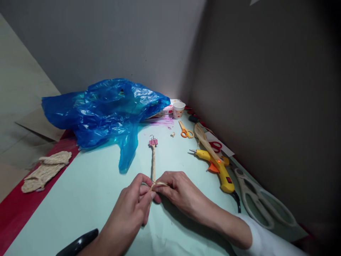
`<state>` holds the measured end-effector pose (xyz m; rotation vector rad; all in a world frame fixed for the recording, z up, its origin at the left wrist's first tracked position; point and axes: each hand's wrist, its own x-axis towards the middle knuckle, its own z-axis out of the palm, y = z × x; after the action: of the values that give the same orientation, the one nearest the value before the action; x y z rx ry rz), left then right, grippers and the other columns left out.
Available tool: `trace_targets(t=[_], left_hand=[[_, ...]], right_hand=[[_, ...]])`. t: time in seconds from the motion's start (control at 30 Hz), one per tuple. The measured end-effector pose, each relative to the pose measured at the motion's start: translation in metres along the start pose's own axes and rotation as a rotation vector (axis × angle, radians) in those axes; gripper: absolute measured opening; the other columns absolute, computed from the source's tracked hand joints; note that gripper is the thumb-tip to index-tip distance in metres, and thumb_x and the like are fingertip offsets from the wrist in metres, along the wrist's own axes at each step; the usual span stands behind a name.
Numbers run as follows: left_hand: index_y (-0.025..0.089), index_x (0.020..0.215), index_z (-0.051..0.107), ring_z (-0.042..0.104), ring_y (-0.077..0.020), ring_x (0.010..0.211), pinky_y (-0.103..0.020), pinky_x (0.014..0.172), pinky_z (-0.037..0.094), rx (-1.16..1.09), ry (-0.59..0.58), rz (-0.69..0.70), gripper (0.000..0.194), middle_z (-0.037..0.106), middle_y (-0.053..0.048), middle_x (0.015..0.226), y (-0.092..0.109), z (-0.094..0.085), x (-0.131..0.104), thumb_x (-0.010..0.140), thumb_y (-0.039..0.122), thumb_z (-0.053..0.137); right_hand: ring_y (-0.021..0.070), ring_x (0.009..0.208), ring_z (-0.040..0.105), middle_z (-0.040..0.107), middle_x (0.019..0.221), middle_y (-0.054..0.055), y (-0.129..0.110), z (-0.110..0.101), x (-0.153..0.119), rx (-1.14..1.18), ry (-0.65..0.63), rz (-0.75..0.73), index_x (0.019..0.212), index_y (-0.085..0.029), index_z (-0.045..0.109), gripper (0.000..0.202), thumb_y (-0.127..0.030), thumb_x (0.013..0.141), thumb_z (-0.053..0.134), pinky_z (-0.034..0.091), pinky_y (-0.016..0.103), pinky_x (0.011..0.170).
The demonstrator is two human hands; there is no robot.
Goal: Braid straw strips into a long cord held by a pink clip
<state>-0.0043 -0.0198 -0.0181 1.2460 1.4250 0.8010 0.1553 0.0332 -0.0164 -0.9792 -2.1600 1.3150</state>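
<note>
A narrow straw-coloured braid (153, 163) runs straight up the pale green table sheet, its far end clamped in a pink binder clip (153, 142). At the near end of the braid my left hand (135, 202) pinches the loose strands between thumb and fingers. My right hand (178, 186) is closed on another strand (161, 184), drawn out to the right. Both hands nearly touch where the strands meet, and the fingers partly hide the crossing.
A crumpled blue plastic bag (106, 110) spreads over the back left. A woven straw slipper-like piece (46, 170) lies left. To the right are a yellow glue gun (225, 177), orange-handled scissors (186, 131), large white-handled scissors (255, 202) and a paper cup (178, 110). Walls rise behind and right.
</note>
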Motion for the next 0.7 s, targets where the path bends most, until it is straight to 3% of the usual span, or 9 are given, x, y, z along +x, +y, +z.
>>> trace_targets(t=[0.13,0.23,0.4,0.53,0.7], left_hand=[[0.024,0.088,0.038,0.039,-0.0066,0.039,-0.021,0.04,0.027,0.076,0.015,0.012,0.017,0.066,0.003,0.071,-0.002,0.0,0.0,0.088,0.038,0.048],[0.024,0.083,0.038,0.048,-0.0098,0.049,-0.022,0.048,0.033,0.123,0.01,0.052,0.016,0.065,0.003,0.066,0.0,-0.001,-0.001,0.089,0.036,0.047],[0.023,0.078,0.045,0.053,-0.0133,0.058,-0.024,0.056,0.037,0.306,-0.025,0.067,0.02,0.066,0.002,0.069,0.006,-0.006,-0.004,0.092,0.037,0.041],[0.021,0.079,0.058,0.058,-0.016,0.072,-0.027,0.068,0.041,0.529,0.09,0.284,0.026,0.062,-0.001,0.075,0.003,-0.011,-0.006,0.093,0.03,0.039],[0.02,0.071,0.055,0.056,-0.0133,0.057,-0.025,0.057,0.041,0.687,0.207,0.509,0.024,0.057,0.001,0.065,-0.003,-0.005,-0.012,0.092,0.021,0.043]], right_hand=[[0.0085,0.062,0.049,0.062,0.068,-0.002,0.0,0.0,0.0,0.036,-0.013,0.021,0.069,-0.016,0.063,0.032,-0.028,0.092,0.046,0.033,0.02,0.061],[0.0086,0.064,0.052,0.065,0.069,-0.002,0.0,0.001,-0.001,0.058,-0.018,0.027,0.071,-0.016,0.061,0.031,-0.027,0.094,0.044,0.035,0.02,0.064],[0.0079,0.059,0.047,0.059,0.063,-0.004,0.002,0.004,0.0,0.029,0.027,0.066,0.071,-0.017,0.058,0.025,-0.028,0.091,0.049,0.033,0.019,0.058],[0.0072,0.056,0.042,0.052,0.058,-0.005,0.004,0.005,0.0,0.041,0.068,0.086,0.068,-0.017,0.058,0.022,-0.024,0.088,0.051,0.03,0.019,0.054],[0.0077,0.056,0.041,0.055,0.06,-0.003,0.006,0.007,0.0,0.14,0.073,0.099,0.067,-0.015,0.062,0.023,-0.021,0.086,0.05,0.03,0.02,0.055]])
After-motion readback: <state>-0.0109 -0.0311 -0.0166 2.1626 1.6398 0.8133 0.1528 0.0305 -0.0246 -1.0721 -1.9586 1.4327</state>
